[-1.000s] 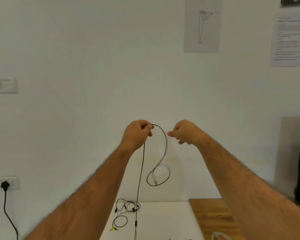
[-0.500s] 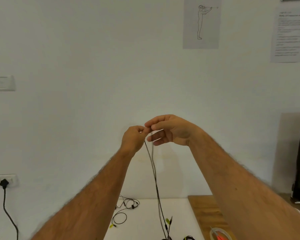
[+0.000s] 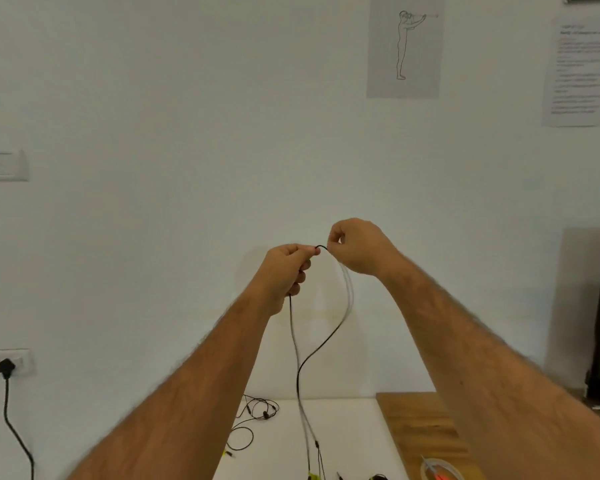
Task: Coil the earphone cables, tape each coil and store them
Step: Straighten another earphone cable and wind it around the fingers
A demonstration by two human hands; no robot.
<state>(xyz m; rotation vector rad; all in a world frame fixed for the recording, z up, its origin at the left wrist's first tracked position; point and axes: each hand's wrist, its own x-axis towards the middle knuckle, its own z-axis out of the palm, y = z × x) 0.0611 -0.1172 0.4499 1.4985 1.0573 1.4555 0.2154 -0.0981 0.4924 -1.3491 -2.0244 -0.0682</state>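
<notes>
Two hands up, well above the desk (image 3: pixel 343 441). My left hand (image 3: pixel 284 268) has its grip clamped on a black earphone cable (image 3: pixel 300 368); right hand (image 3: pixel 355 245) pinches the same cable just beside it, short arc between. Strands hang to the desk. Second earphone cable (image 3: pixel 257 410) lies loose at desk's far-left part. One tape roll (image 3: pixel 439 471) on the wood desk section (image 3: pixel 420 424), right. Wall behind desk: 2 paper sheets, 1 socket w/ black plug (image 3: pixel 6 367), 1 switch plate.
</notes>
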